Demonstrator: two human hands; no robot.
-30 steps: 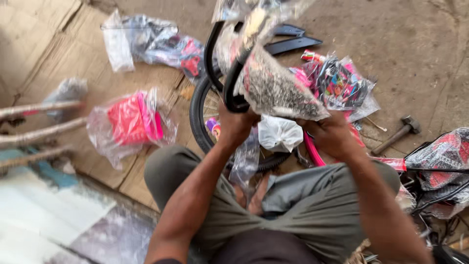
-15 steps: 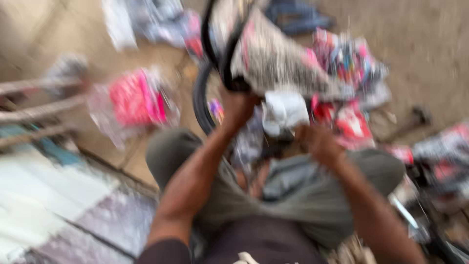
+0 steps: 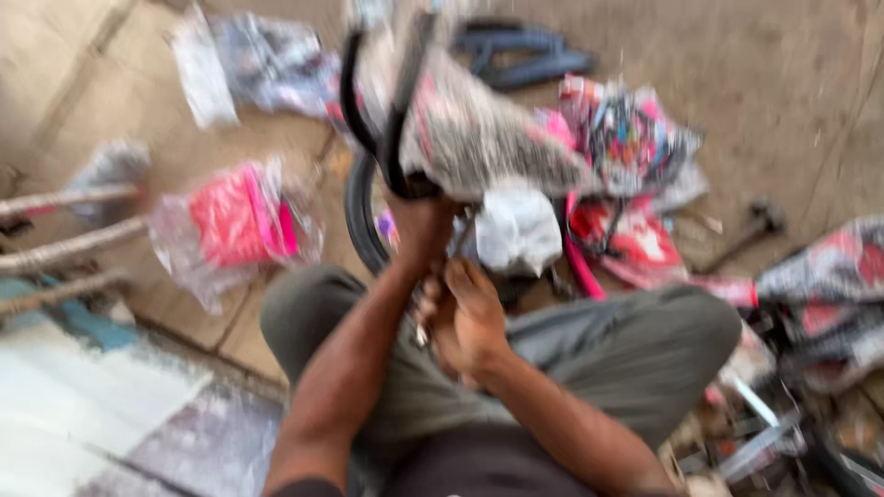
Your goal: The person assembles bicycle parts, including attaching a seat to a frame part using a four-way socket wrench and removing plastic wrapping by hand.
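Left hand (image 3: pixel 419 230) grip closed on the black curved bars (image 3: pixel 391 101) of a plastic-wrapped kids' bike frame (image 3: pixel 479 138) held over the lap, right hand (image 3: pixel 470 317) grip unclear below; looks stiff, awkward, slippery wrap, so hold bare metal.

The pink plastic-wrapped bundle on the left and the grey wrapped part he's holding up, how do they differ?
The pink bundle lies flat on the cardboard, untouched; the grey wrapped part is raised off the ground, with the left hand gripping just under it. The pink bundle shows bright pink through clear film; the grey wrapped part looks mottled grey and joins curved black tubing. Both are wrapped in plastic. The right hand sits low near the lap, touching neither.
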